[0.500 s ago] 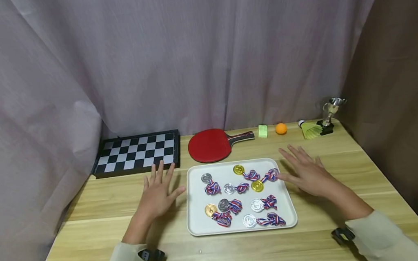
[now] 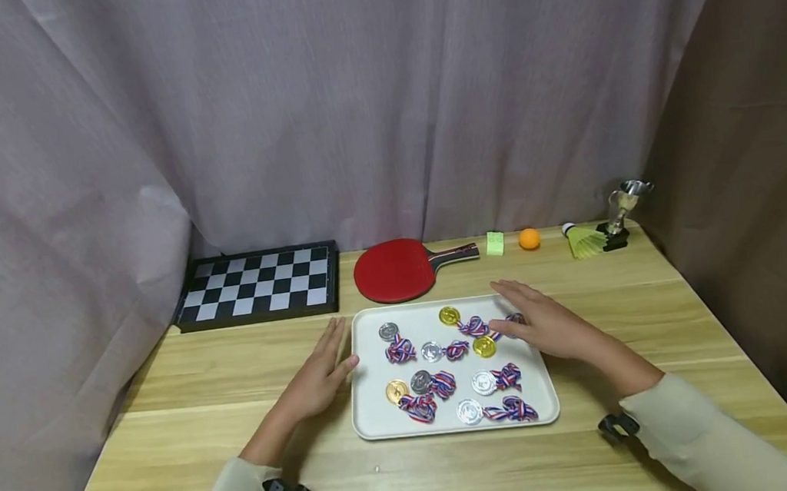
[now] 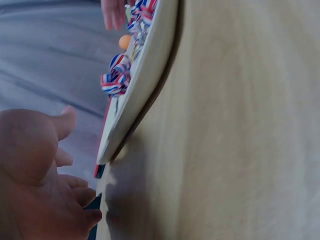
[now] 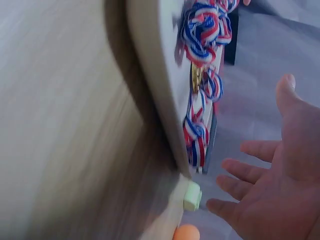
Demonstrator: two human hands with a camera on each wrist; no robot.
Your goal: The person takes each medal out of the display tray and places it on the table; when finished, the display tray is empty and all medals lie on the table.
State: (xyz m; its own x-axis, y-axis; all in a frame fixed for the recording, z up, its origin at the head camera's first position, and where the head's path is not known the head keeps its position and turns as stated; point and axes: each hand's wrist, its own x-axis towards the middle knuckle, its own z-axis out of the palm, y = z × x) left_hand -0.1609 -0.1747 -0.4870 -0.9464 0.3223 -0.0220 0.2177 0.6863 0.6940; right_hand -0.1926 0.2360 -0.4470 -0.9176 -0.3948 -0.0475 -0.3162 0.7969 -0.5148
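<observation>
A white tray holds several medals with knotted red, white and blue ribbons. Among them are a gold medal, a bronze-toned medal and a silver medal. My left hand is beside the tray's left edge, fingers extended, thumb near the rim; its palm holds nothing in the left wrist view. Above the tray's far right corner hovers my right hand, hiding that corner and part of one ribbon. In the right wrist view its palm is bare, fingers spread.
Along the back lie a black-and-white checkered board, a red table tennis paddle, a light green block, an orange ball and a yellow shuttlecock. A small trophy cup stands at the back right. Curtains hang behind the table.
My right hand has moved left over the tray's far right corner. The left hand has turned, its fingers closer together and closer to the tray's left edge. The tray and medals have stayed put.
</observation>
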